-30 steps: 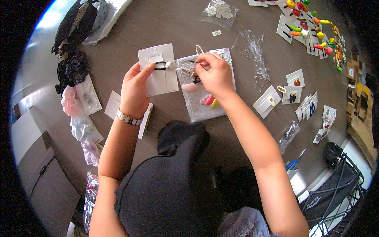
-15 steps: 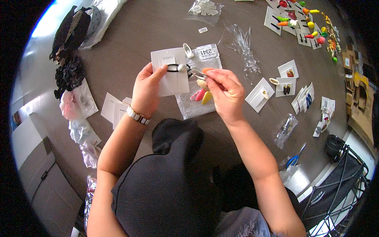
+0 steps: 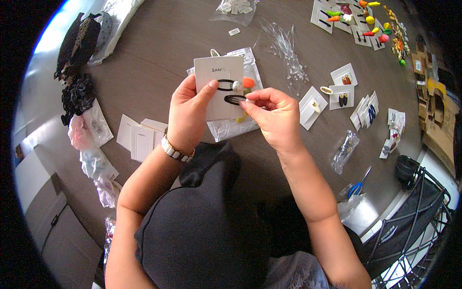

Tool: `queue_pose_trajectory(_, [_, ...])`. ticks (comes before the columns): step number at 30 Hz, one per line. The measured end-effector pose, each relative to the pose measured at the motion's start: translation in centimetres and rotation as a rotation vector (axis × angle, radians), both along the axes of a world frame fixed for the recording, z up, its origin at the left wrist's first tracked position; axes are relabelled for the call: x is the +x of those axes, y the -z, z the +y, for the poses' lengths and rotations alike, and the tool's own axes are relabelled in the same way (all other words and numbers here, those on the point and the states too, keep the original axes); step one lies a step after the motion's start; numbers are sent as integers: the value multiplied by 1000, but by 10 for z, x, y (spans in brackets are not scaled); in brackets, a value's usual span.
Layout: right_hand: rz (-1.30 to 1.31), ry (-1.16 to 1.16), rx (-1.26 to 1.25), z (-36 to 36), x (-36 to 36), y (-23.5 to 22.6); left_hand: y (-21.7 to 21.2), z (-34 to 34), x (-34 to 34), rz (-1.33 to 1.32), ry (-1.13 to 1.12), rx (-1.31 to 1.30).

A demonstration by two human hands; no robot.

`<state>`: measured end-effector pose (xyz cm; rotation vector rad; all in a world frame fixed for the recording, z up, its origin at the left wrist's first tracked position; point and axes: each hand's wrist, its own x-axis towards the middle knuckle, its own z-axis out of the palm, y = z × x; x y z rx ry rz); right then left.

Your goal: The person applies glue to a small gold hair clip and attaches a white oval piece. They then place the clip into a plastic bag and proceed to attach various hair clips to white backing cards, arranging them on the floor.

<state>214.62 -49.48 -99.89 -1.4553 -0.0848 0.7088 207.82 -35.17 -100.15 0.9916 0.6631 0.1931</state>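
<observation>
Along the surface's (image 3: 149,77) left edge I see soft, ruffled scrunchies (image 3: 79,131); toward its middle, the left hand (image 3: 190,103) grips a smooth white card (image 3: 209,70), thumb at the left end of a black oval clip (image 3: 230,89) with a speckled ball. Just below, nearly parallel, a second black clip (image 3: 234,99) overlaps the card's right side, contact unclear, its right end pinched in the nearer right hand's (image 3: 280,115) narrow grip.

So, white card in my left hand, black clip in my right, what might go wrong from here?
Your right hand pinches the lower black clip by one end, so it might slip. That clip sits right below the upper black clip, so the two could catch. Your left hand grips the white card at one side, so the card might bend.
</observation>
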Motion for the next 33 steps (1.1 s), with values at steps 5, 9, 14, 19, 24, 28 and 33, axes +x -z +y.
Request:
queue_pose_trajectory(5, [-158, -42, -140, -2, 3, -5, -7, -10, 2, -8, -28, 111])
queue_pose_trajectory(9, [-117, -69, -175, -4, 6, -6, -12, -14, 2, -34, -27, 108])
queue_pose_trajectory(14, [-231, -60, -240, -6, 6, -5, -15, -18, 6, 4, -35, 133])
queue_pose_trajectory(19, [-370, 31, -152, -11, 5, -9, -14, -17, 13, -26, -24, 117])
queue_pose_trajectory(24, [-588, 1, -215, -12, 6, -10, -13, -20, 15, -37, -42, 49])
queue_pose_trajectory(28, [-589, 31, -197, -9, 4, -12, -14, -19, 14, -35, -51, 32])
queue_pose_trajectory(33, [-563, 24, -172, -11, 8, -19, -17, -13, 17, -9, -42, 10])
